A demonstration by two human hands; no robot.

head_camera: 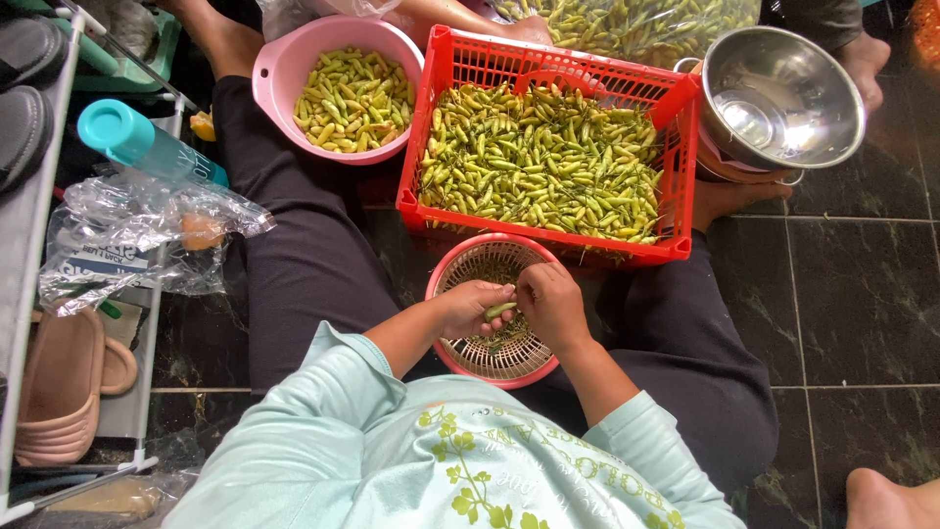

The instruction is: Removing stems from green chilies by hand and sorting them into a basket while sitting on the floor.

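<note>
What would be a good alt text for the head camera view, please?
A seated person's left hand and right hand hold one green chili over a pink sieve basket. Beyond are a red crate and a pink bowl of chilies, and a steel bowl.

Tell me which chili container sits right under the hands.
The small round pink basket on the lap, under both the left hand and right hand. The red crate and pink bowl sit farther out.
</note>
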